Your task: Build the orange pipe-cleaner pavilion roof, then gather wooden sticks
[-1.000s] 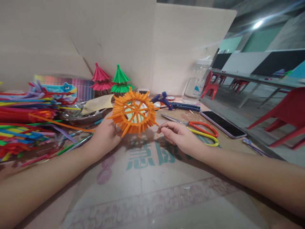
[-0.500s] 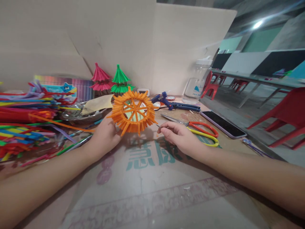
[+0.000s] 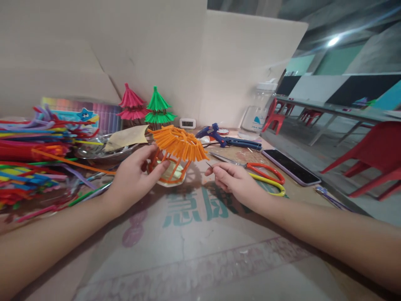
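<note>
My left hand is closed round an orange pipe-cleaner model, a small hut with a fringed roof, orange posts and a pale round base. It stands nearly upright, leaning a little to the right, just above the cardboard mat. My right hand rests on the mat to the right of the model. Its fingers pinch a thin metal tool, perhaps tweezers, whose tip points at the model's roof edge.
A heap of coloured pipe cleaners lies left, beside a metal dish. Pink and green pagoda models stand at the back wall. A blue glue gun, red-and-yellow scissors, a phone and a plastic jar lie right.
My left hand has turned the orange model from showing its underside to standing upright, and lowered it. My right hand stayed in place with the tool.
</note>
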Motion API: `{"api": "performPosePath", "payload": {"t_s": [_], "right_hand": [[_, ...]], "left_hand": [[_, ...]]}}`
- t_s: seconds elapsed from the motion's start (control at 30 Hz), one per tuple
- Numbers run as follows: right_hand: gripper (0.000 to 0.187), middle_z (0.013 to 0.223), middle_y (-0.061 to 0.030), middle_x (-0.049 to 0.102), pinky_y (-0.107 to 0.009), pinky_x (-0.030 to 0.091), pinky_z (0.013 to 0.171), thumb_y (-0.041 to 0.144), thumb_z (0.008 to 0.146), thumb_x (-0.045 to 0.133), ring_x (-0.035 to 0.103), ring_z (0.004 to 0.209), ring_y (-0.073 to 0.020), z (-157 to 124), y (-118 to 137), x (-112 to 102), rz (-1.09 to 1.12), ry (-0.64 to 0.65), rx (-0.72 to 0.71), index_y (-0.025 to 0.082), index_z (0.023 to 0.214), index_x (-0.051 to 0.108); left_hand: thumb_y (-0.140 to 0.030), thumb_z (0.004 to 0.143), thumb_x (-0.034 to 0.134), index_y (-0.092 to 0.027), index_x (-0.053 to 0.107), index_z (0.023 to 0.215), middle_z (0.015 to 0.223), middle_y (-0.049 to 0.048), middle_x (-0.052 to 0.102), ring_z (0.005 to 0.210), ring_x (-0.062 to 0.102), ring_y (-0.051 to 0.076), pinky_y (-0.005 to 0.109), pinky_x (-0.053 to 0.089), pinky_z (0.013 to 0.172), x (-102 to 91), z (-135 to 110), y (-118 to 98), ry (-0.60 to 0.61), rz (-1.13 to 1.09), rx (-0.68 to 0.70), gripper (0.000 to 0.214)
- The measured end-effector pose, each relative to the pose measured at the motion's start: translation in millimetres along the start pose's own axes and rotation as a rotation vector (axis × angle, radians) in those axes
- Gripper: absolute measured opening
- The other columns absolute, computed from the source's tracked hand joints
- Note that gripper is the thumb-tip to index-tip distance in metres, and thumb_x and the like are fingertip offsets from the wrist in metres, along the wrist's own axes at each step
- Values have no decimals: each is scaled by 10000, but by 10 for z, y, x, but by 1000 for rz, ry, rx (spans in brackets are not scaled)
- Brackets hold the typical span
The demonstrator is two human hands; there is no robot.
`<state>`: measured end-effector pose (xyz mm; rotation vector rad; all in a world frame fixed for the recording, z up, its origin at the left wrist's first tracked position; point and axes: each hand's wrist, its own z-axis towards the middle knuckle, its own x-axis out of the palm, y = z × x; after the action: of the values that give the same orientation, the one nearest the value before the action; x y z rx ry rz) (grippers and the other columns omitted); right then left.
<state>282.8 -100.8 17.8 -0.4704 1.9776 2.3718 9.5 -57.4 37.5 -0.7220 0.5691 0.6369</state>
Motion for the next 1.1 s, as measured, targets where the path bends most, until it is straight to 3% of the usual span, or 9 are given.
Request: {"api": "performPosePath", "payload": {"t_s": [0.13, 0.3, 0.53, 0.87, 1.1], "right_hand": [[483, 594, 66, 408, -283, 267, 533, 629, 919, 606, 362, 549, -118, -14, 17, -6, -33, -17, -8, 162, 984, 710], [468, 598, 65, 412, -287, 261, 528, 611, 922, 598, 368, 551, -122, -26, 27, -5, -48, -8, -4, 161, 983, 712], [439, 593, 72, 408, -289, 262, 533, 579, 920, 583, 351, 548, -119, -25, 68, 1, -39, 4, -3, 156, 968, 694], [467, 589, 72, 390, -295, 277, 543, 608, 912, 575, 366, 546, -126, -27, 73, -1, -83, -4, 24, 161, 971, 697], [443, 579, 75, 367, -296, 280, 542, 592, 894, 586, 369, 552, -133, -24, 84, -2, -88, -2, 34, 168, 965, 695]], "left_hand": [[-463, 932, 596, -225, 651, 963, 941, 61, 703, 925, 680, 257, 390, 559, 849, -4, 3, 28, -30, 23, 32, 247], [-485, 945, 578, -207, 677, 1046, 963, 75, 704, 978, 688, 286, 456, 560, 948, -20, 11, 40, -17, 51, 33, 313], [-489, 952, 585, -214, 676, 1018, 998, 80, 708, 1050, 686, 293, 463, 560, 989, -34, 21, 30, -9, 45, 58, 297], [-479, 947, 592, -239, 673, 1043, 954, 65, 696, 988, 681, 285, 435, 562, 925, -46, 12, -21, -8, 62, 77, 271], [-438, 949, 606, -203, 607, 946, 1035, 99, 689, 1110, 657, 296, 456, 524, 1044, -62, 13, -70, 21, 33, 48, 235]]}}
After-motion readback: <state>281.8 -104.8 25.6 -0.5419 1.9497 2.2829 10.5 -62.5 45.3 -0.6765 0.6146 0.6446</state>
